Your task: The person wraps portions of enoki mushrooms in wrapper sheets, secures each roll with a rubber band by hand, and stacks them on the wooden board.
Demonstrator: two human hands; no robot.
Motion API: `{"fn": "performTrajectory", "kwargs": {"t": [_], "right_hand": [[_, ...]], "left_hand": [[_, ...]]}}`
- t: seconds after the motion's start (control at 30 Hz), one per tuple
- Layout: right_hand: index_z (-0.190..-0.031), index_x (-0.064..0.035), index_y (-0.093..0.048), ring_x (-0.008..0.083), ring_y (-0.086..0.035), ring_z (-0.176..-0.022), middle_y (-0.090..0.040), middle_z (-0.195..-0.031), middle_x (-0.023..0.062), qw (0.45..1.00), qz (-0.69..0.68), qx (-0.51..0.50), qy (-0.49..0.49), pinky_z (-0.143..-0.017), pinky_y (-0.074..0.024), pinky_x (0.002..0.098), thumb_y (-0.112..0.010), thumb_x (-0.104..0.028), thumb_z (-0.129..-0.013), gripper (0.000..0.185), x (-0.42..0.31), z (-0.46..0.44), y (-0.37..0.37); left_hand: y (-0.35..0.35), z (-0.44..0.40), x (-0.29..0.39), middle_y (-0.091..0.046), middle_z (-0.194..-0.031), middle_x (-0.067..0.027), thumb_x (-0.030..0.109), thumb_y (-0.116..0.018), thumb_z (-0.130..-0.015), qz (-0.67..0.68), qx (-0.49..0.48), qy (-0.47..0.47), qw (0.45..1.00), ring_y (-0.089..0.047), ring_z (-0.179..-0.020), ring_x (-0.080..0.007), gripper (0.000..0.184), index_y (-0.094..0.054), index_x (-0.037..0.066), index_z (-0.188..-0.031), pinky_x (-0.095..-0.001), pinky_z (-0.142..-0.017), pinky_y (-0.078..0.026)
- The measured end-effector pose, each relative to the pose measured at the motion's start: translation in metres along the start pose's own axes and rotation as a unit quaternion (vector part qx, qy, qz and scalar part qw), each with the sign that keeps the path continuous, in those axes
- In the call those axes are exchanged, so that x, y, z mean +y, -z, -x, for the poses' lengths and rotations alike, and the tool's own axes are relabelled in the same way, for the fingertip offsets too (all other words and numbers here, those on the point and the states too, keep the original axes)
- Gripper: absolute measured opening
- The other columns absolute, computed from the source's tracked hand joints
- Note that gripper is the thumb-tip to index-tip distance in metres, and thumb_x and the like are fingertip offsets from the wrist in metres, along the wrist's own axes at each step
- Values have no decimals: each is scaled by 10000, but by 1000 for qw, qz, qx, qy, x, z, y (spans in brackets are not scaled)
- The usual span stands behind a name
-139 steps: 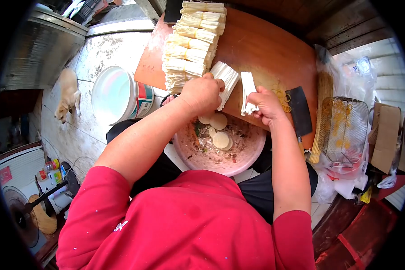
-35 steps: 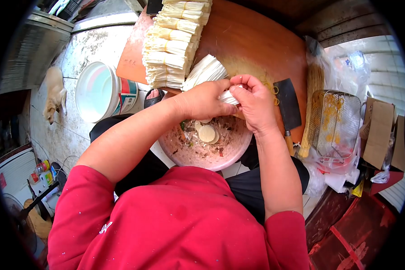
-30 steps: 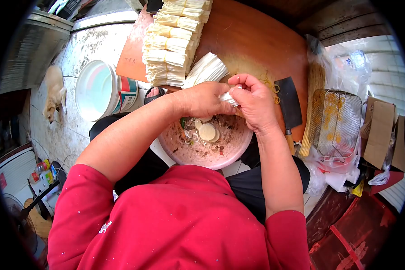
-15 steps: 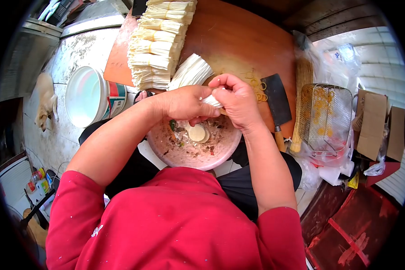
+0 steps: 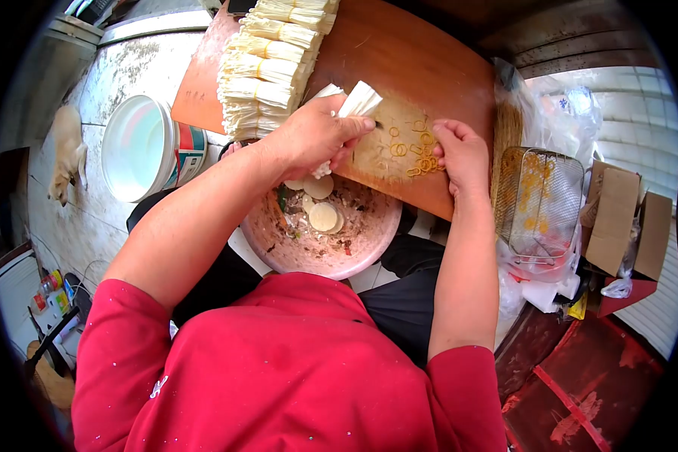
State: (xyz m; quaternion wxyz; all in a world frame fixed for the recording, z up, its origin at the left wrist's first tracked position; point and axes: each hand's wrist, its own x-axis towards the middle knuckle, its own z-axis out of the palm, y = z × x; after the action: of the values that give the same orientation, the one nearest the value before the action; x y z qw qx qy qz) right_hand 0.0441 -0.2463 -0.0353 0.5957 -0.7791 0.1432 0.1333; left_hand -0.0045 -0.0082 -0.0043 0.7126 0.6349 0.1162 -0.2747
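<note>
My left hand (image 5: 316,135) is closed round a small bundle of white strips (image 5: 360,100), whose upper ends fan out above the thumb. To the right, my right hand (image 5: 459,151) has its fingers pinched together; what they hold, if anything, is too small to tell. Yellow rubber bands (image 5: 423,154) lie loose on the brown board (image 5: 422,68) just left of it. Tied bundles of strips (image 5: 267,68) are stacked at the board's left part. Loose strips (image 5: 329,90) show partly behind my left hand. The cleaver is out of sight.
A pink basin (image 5: 377,245) with pale round discs (image 5: 323,217) and scraps sits below the board. A white bucket (image 5: 137,148) and a dog (image 5: 68,154) are at the left. A wire basket (image 5: 539,203) and cardboard box (image 5: 618,218) stand at the right.
My hands have parted: the left has moved up and left with the strips, the right has moved right beside the rubber bands. The cleaver seen before is no longer visible.
</note>
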Motion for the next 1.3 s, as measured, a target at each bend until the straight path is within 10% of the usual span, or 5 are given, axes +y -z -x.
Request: {"fn": "performTrajectory", "kwargs": {"t": [0.53,0.93,1.17,1.23,1.3], "right_hand": [[-820,-76,-708,325,-664,-797,-693,-826,152,892,446,47,57,-745,-523,399,-643,-277,-772,217,46,-27,-53],[-891,-37,-587,66,-573,-544,-605,-713,14,982,-76,-171,11,-456,-408,171,-648,-100,-885,88,-15,31,-70],[-940,10,-609,87,-609,-640,-628,-771,26,985,-56,-155,43,-529,-471,196,-627,-84,-879,114,-15,38,-70],[-944,29,-625,95,-616,-682,-637,-800,27,921,272,-100,260,-567,-491,206,-585,-65,-874,124,-8,35,-67],[-918,16,-639,109,-620,-684,-649,-836,48,919,276,-72,274,-539,-473,208,-568,-54,-853,119,-9,33,-64]], "left_hand": [[4,7,-1,-477,-624,6,164,-582,-943,9,30,-11,999,-420,-451,-77,141,-494,66,-893,-240,-422,-352],[3,-5,-12,-511,-675,-16,169,-622,-905,98,57,55,992,-480,-489,-115,153,-531,47,-886,-267,-458,-416],[2,-5,-13,-522,-669,-28,165,-602,-893,80,9,37,996,-496,-493,-121,149,-531,39,-853,-286,-460,-446],[2,-6,-11,-532,-679,-36,174,-599,-884,95,3,13,995,-506,-496,-124,158,-534,31,-871,-293,-451,-455],[2,-4,-9,-506,-627,-14,155,-599,-897,79,9,12,997,-502,-499,-111,151,-527,42,-827,-272,-467,-438]]}}
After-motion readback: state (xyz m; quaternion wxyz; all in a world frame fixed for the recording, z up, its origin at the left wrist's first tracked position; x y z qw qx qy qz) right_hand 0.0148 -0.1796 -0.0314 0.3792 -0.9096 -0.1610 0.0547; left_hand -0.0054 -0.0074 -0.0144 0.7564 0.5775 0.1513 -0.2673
